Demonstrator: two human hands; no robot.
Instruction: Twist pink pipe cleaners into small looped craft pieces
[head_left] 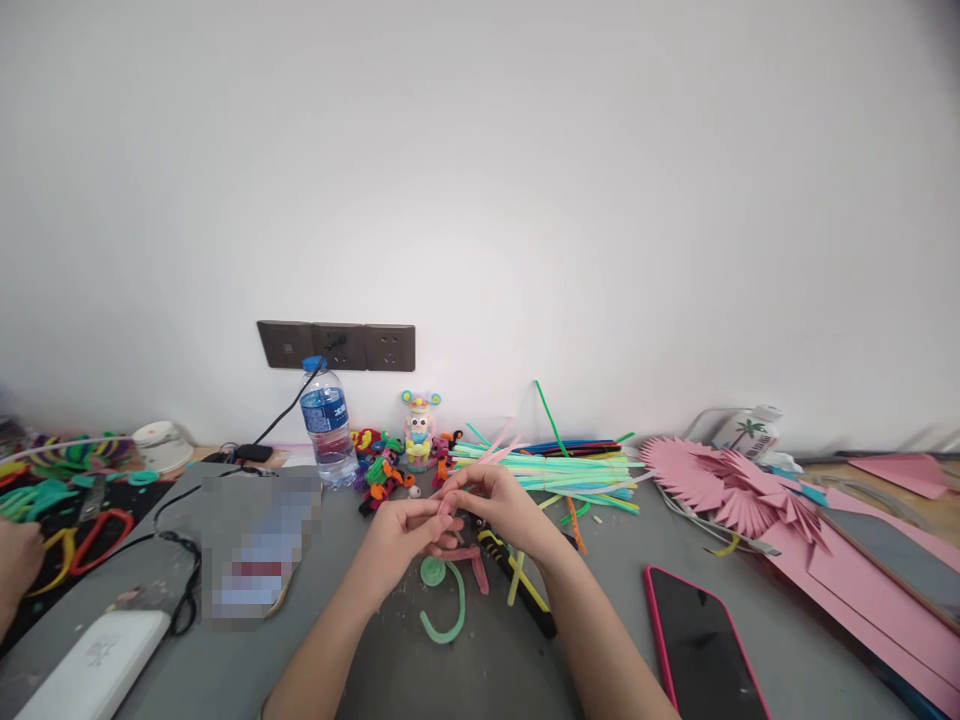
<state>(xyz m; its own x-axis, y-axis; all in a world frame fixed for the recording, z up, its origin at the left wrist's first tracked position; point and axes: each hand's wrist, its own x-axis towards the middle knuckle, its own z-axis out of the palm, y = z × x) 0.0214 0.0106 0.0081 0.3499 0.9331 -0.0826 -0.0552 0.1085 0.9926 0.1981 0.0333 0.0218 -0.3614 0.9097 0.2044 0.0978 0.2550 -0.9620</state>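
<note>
My left hand and my right hand meet over the table's middle, fingertips pinched together. Between them is a pink pipe cleaner, its thin ends sticking up behind my right fingers; most of it is hidden. Just below lie a light green pipe cleaner with a coiled end and a folded pink piece. Yellow-and-black handled pliers rest under my right wrist, partly covered. Behind my hands stands a small figure with round ears, beside several colourful pipe-cleaner shapes.
A bundle of pipe cleaners lies at the back. A water bottle stands back left, near a blurred phone and a white power bank. A pink-edged phone and folded pink paper are right. Another person's hand is far left, by scissors.
</note>
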